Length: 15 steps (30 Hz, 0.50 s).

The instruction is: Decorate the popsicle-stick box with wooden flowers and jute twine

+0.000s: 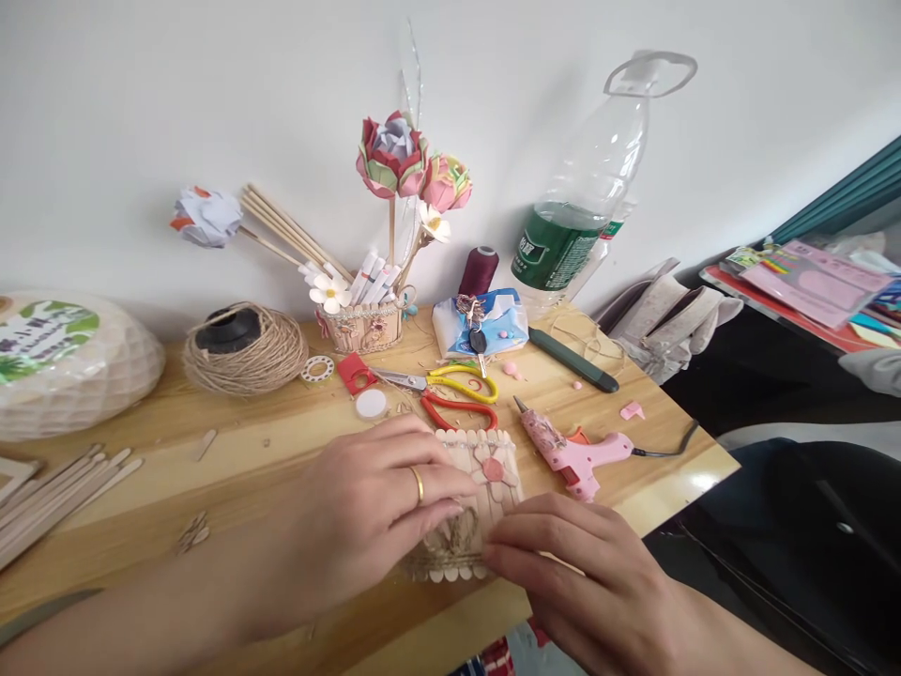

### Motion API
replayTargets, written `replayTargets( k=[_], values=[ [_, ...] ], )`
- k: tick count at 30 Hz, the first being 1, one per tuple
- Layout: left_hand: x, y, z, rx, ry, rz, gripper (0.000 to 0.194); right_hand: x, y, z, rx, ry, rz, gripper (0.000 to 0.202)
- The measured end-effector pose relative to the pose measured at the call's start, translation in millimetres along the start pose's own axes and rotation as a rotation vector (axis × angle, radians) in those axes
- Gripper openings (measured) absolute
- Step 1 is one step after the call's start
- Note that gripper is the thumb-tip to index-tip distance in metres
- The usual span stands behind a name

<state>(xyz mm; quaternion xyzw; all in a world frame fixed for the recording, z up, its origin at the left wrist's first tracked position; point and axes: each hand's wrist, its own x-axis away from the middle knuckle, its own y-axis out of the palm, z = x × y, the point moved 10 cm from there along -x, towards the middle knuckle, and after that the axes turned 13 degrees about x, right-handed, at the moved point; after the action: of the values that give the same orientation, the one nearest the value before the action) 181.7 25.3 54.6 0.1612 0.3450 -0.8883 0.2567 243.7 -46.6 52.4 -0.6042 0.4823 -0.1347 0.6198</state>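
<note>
A small craft-stick holder (pixel 501 512) lies on the table between my hands, with rounded stick ends, a pink dot and thin beaded trim near its far end. Twine wraps its near end, and a twine bow (pixel 456 535) sits on its face. My left hand (pixel 394 488), wearing a ring, reaches over the left side, thumb and fingertips closed at the bow. At the right near edge, my right hand (pixel 577 563) grips the holder with curled fingers. Both palms and part of the holder are hidden.
A pink glue gun (pixel 581 455) lies right of the holder, its cord (pixel 665 453) trailing off. Scissors (pixel 457 385), a twine ball (pixel 246 352), a tissue pack (pixel 450 329), a flower-filled stick pot (pixel 362 329) and a large bottle (pixel 563 235) stand behind. Loose sticks (pixel 63 502) lie left.
</note>
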Motion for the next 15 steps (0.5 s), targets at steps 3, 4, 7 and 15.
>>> replayTargets(
  k=[3,4,7,15],
  values=[
    [3,-1.2,-5,-0.007,-0.003,0.019,0.015,2,-1,-1,0.018,-0.009,0.015,0.031],
    [4,-1.4,-7,-0.005,-0.006,0.018,0.015,3,-2,-2,0.03,-0.016,0.028,0.03],
    [10,-4.5,-11,0.005,-0.035,0.024,0.016,9,-7,3,0.07,0.019,0.067,0.03],
    [35,-6.4,25,-0.256,0.075,0.132,0.023,25,-27,37,0.147,0.274,0.179,0.029]
  ],
)
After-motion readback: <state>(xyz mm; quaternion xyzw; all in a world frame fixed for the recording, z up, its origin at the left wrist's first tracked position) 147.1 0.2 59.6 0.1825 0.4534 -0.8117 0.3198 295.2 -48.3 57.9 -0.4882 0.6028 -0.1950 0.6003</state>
